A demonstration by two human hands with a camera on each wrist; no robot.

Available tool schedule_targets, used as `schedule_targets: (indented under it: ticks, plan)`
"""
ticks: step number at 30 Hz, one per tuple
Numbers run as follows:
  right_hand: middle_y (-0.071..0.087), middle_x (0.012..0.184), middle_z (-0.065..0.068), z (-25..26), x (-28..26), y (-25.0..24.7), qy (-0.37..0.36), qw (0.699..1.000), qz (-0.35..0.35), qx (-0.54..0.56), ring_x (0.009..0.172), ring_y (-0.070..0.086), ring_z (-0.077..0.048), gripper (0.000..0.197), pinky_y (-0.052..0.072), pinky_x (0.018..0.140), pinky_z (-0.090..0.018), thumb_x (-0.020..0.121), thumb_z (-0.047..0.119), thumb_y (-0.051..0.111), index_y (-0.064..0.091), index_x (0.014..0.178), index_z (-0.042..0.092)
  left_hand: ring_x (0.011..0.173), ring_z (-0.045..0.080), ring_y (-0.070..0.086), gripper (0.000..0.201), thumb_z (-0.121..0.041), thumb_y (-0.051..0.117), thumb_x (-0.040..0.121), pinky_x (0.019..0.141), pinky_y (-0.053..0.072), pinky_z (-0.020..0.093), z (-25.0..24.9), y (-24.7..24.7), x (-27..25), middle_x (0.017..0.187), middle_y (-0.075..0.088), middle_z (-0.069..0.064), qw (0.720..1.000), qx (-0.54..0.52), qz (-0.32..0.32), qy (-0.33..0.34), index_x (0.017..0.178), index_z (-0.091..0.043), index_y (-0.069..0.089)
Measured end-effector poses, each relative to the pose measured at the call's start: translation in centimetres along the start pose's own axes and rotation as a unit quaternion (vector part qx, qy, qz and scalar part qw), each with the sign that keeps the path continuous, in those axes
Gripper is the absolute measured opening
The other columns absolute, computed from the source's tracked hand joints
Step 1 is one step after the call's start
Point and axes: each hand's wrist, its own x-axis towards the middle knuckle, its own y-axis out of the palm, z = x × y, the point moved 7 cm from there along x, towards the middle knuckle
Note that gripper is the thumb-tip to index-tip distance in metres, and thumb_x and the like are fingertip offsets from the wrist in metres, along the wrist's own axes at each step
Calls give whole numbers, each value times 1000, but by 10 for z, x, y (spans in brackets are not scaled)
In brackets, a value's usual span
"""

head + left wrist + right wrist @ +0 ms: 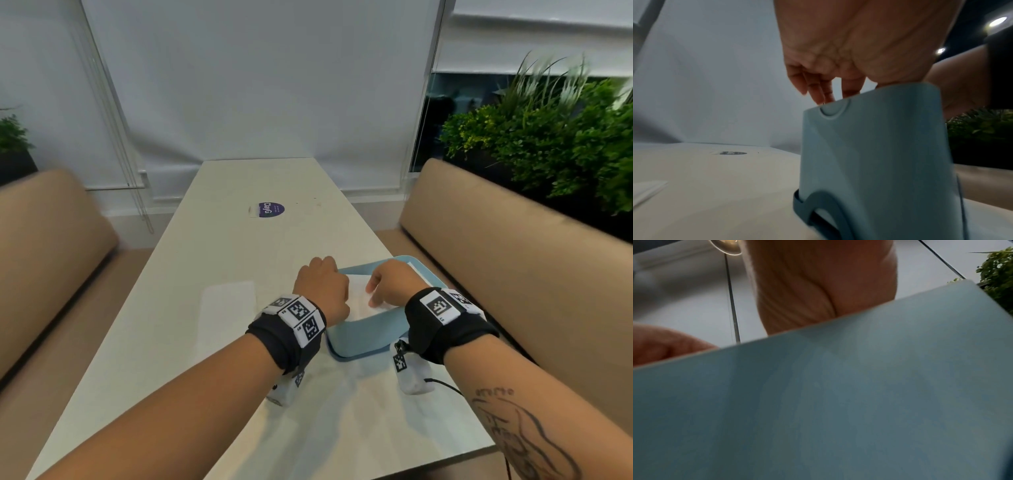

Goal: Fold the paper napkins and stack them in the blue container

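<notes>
From the head view, both hands are over the blue container [363, 337], which sits on the right side of the table [239, 246]. A white napkin [358, 301] lies inside it. The left hand [322, 287] is knuckles-up at the container's left edge. The right hand [394, 282] curls its fingertips onto the napkin, but I cannot tell if it pinches. A second napkin [227, 308] lies flat to the left. A round purple sticker [269, 209] further up the table reads "ClayG". The lettering on the wristband tags is too small to read.

In the left wrist view, the fingers [818, 91] dip behind the container's rim with their tips hidden, so the grip is unclear.

The right wrist view shows only the palm above the blue wall.
</notes>
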Motion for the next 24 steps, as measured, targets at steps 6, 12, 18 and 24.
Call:
schedule_targets:
  ticks: [6, 12, 18, 24]
  plan:
    - [55, 120, -1, 11, 2, 6, -42, 999, -12, -22, 108, 56, -19, 35, 46, 88, -27, 73, 10, 75, 70, 105, 23, 112, 18, 50, 30, -31, 49, 85, 101, 23, 39, -2, 8, 6, 121, 56, -3, 996, 51, 60, 45, 110, -27, 64]
    - [60, 120, 3, 17, 2, 17, -47, 995, 43, -76, 111, 56, -18, 39, 41, 93, -27, 75, 20, 77, 67, 112, 26, 98, 20, 55, 34, -35, 40, 89, 97, 25, 40, 6, 24, 6, 102, 65, 0, 987, 54, 149, 40, 102, -21, 68]
    - [60, 97, 6, 23, 6, 9, -46, 998, 11, -39, 102, 59, -16, 23, 46, 87, -27, 74, 17, 76, 70, 96, 23, 112, 22, 49, 28, -35, 45, 90, 97, 30, 37, 17, 6, 7, 118, 56, 0, 998, -42, 17, 50, 105, -29, 67]
    - [62, 81, 0, 63, -2, -5, -66, 996, -28, 44, 77, 56, -16, 12, 45, 64, -24, 77, 9, 71, 62, 71, 14, 107, 23, 54, 21, -32, 49, 91, 92, 38, 35, 88, -13, -9, 116, 56, 1, 986, -143, -57, -68, 100, -24, 66]
